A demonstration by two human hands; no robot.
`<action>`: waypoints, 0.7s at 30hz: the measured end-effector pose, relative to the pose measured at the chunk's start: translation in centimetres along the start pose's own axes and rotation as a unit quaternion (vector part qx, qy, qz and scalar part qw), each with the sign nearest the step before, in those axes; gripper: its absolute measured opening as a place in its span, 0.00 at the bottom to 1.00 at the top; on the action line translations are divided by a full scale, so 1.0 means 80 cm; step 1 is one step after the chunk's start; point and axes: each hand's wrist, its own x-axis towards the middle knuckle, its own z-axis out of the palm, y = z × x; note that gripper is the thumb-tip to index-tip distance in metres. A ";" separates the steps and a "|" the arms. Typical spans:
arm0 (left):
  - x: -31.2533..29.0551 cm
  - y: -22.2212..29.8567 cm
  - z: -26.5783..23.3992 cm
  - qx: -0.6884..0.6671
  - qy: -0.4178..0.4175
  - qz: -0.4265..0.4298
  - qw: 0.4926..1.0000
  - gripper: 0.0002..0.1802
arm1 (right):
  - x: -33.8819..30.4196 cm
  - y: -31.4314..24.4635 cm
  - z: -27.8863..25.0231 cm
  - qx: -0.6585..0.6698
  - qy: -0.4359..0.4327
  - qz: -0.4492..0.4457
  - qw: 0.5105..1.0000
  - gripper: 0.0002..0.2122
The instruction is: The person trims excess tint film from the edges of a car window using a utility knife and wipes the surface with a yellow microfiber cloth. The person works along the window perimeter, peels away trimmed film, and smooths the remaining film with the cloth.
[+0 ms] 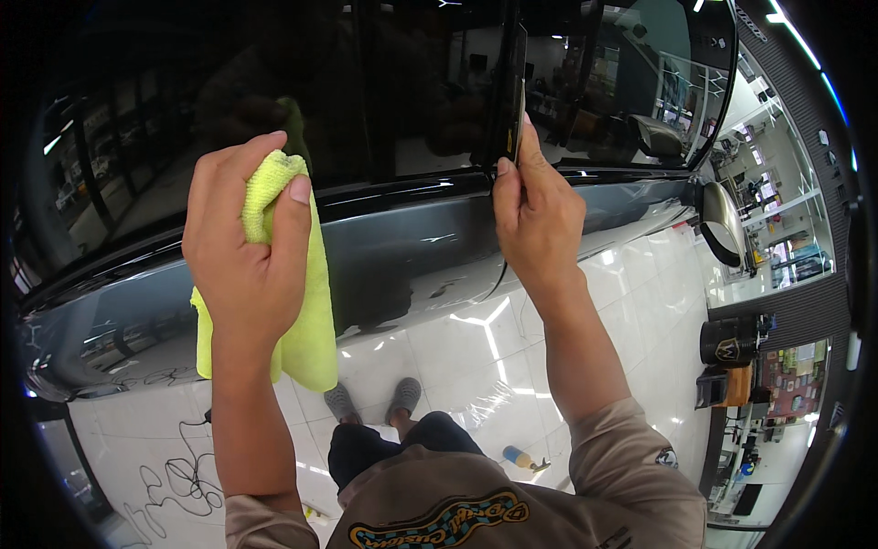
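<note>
head-worn fisheye view, looking steeply down, close beside the car, wide-angle

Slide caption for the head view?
Left hand holding a yellow-green cloth, right hand pinching a thin strip beside a car window.

Bright tiled floor, dark car windows
Strip lights glow at upper right; white glare streaks the floor; fisheye distortion bends edges toward a black rim.

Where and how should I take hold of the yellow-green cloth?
Take the yellow-green cloth by its thick folded top, probably from your own side, pinching between thumb and fingers as the left grip does. That end is bunched compactly; the lower part hangs loose and would likely swing.
</note>
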 end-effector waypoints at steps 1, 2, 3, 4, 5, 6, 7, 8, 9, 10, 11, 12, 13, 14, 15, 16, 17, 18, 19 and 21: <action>0.001 0.000 0.000 0.002 0.000 0.003 1.000 0.15 | -0.002 -0.001 0.000 -0.003 -0.002 0.004 1.000 0.29; 0.001 -0.001 0.000 0.000 0.000 0.008 1.000 0.15 | -0.003 -0.001 0.000 -0.005 -0.003 0.011 1.000 0.29; 0.003 -0.002 0.000 -0.002 -0.001 0.010 1.000 0.15 | -0.004 -0.002 0.001 -0.003 -0.002 0.009 1.000 0.29; 0.003 -0.002 0.002 -0.006 -0.005 0.011 1.000 0.15 | -0.006 -0.001 0.001 -0.001 -0.003 0.011 1.000 0.29; 0.003 -0.002 0.003 -0.007 -0.003 0.012 1.000 0.15 | -0.007 -0.001 0.001 0.001 -0.004 0.011 1.000 0.29; 0.003 -0.003 0.003 -0.010 -0.003 0.012 1.000 0.15 | -0.008 0.000 0.002 0.000 -0.003 0.008 1.000 0.29; 0.003 -0.003 0.004 -0.012 -0.003 0.010 1.000 0.15 | -0.009 0.001 0.001 -0.001 -0.002 0.005 1.000 0.29; 0.003 -0.003 0.004 -0.013 -0.003 0.011 1.000 0.15 | -0.010 0.002 0.001 -0.003 0.002 0.000 1.000 0.29; 0.003 -0.003 0.003 -0.015 -0.004 0.011 1.000 0.15 | -0.011 0.003 0.002 -0.005 0.001 -0.001 1.000 0.29; 0.002 -0.003 0.003 -0.016 -0.004 0.010 1.000 0.15 | -0.013 0.003 0.002 -0.006 0.003 -0.003 1.000 0.29; 0.002 -0.004 0.002 -0.013 -0.003 0.013 1.000 0.15 | -0.014 0.003 0.002 -0.011 0.006 -0.007 1.000 0.29; 0.002 -0.004 0.001 -0.009 -0.002 0.016 1.000 0.15 | -0.016 0.003 0.002 -0.004 0.003 -0.003 1.000 0.29; 0.003 -0.005 0.001 -0.006 -0.001 0.020 1.000 0.15 | -0.017 0.003 0.003 0.000 0.002 -0.002 1.000 0.29; 0.002 -0.005 0.001 -0.008 0.001 0.021 1.000 0.15 | -0.018 0.003 0.003 0.003 -0.002 0.001 1.000 0.29; 0.002 -0.005 0.001 -0.009 0.003 0.023 1.000 0.15 | -0.020 0.002 0.003 -0.004 0.001 -0.002 1.000 0.29; 0.002 -0.006 0.001 -0.013 0.006 0.023 1.000 0.15 | -0.021 0.002 0.003 -0.011 0.002 -0.004 1.000 0.29; 0.002 -0.006 0.001 -0.011 0.006 0.028 1.000 0.15 | -0.023 0.002 0.003 -0.016 0.003 -0.006 1.000 0.29; 0.002 -0.006 0.005 -0.012 0.007 0.030 0.999 0.15 | -0.024 0.004 0.002 -0.016 0.002 -0.005 1.000 0.29; 0.001 -0.007 0.005 -0.011 0.005 0.029 1.000 0.15 | -0.025 0.004 0.002 -0.014 0.002 -0.005 1.000 0.29; 0.000 -0.007 0.005 0.001 0.007 0.029 1.000 0.14 | -0.029 0.005 0.000 -0.015 -0.003 -0.003 1.000 0.29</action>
